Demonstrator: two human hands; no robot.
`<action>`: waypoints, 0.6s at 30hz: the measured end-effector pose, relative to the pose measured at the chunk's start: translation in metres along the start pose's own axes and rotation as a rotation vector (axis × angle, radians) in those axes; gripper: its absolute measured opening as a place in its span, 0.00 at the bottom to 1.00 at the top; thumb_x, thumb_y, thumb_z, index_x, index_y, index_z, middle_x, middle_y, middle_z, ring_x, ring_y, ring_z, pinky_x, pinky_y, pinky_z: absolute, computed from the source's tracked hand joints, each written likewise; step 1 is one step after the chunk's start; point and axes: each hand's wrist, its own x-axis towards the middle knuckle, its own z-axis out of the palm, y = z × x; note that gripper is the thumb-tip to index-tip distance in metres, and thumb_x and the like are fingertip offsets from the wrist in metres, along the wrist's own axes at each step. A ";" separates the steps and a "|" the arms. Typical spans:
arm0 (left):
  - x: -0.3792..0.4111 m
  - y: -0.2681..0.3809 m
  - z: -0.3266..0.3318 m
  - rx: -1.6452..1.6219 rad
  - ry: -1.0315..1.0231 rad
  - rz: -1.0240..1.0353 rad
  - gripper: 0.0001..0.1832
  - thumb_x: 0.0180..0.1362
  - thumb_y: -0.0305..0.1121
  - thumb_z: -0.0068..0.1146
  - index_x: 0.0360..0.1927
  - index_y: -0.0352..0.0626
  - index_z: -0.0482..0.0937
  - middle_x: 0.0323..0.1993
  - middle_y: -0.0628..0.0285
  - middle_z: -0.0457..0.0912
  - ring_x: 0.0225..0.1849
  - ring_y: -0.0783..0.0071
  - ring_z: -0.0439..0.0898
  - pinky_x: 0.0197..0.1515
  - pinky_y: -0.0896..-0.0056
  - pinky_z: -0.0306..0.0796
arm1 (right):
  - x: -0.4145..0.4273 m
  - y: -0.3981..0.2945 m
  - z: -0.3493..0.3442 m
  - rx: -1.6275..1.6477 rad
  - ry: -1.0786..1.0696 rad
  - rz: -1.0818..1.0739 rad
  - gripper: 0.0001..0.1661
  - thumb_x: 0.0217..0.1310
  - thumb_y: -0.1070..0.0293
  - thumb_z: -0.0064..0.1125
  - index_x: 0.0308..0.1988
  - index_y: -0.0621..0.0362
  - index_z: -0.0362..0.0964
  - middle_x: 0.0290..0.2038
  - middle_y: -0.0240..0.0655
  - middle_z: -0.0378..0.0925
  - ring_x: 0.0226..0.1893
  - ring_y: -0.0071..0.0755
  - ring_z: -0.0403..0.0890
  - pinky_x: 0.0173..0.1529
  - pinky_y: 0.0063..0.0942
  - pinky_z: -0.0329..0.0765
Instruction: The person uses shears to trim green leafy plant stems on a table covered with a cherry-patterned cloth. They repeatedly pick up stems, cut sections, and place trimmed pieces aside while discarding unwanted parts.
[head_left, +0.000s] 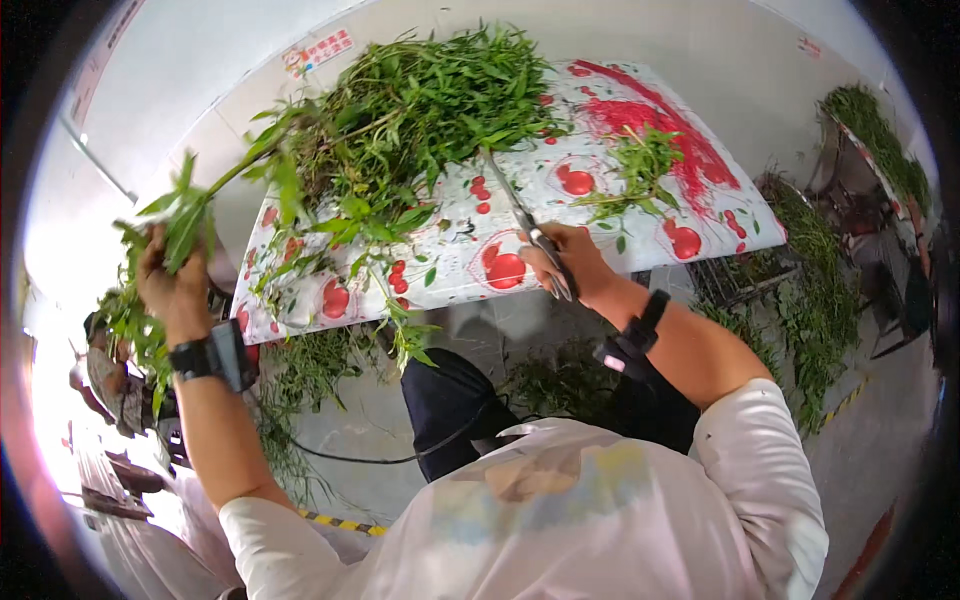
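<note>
My left hand (172, 281) is raised off the table's left end, closed around a leafy green stem (244, 161) that reaches up toward the heap. In my right hand (574, 259) is a pair of scissors (517, 199), their long blades pointing away from me over the table. A large heap of cut leafy stems (442, 97) covers the back left of the table, which has a white plastic cover (450, 274) printed with red fruit. Near the right end lies a small bunch of stems (637, 172), beside a spread of loose red plastic strands (675, 127).
Greenery (814, 300) lies in a long pile on the floor at the right, with more stems (307, 375) under the table's left side. A black cable (360, 456) crosses near my legs. Other people (112, 367) are at the far left. Another plant-laden table (877, 142) stands far right.
</note>
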 end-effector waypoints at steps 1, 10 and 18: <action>-0.005 -0.029 0.024 0.031 0.069 0.029 0.15 0.45 0.21 0.50 0.40 0.36 0.74 0.33 0.58 0.78 0.39 0.64 0.76 0.50 0.57 0.70 | -0.014 0.000 -0.007 0.047 -0.003 -0.029 0.18 0.56 0.67 0.65 0.44 0.63 0.72 0.18 0.30 0.71 0.14 0.22 0.71 0.19 0.23 0.68; -0.068 -0.223 0.132 -0.292 -0.108 -0.479 0.08 0.49 0.22 0.47 0.34 0.43 0.72 0.24 0.63 0.74 0.15 0.77 0.57 0.24 0.74 0.56 | -0.081 0.010 -0.053 0.140 0.176 -0.128 0.22 0.56 0.64 0.63 0.48 0.65 0.70 0.18 0.29 0.71 0.14 0.20 0.71 0.19 0.21 0.66; -0.111 -0.310 0.127 -0.460 0.058 -0.631 0.07 0.54 0.25 0.43 0.35 0.42 0.72 0.26 0.62 0.73 0.17 0.75 0.59 0.26 0.72 0.58 | -0.069 0.015 -0.051 0.075 -0.006 -0.081 0.23 0.62 0.63 0.56 0.53 0.65 0.65 0.25 0.34 0.74 0.24 0.26 0.75 0.27 0.24 0.69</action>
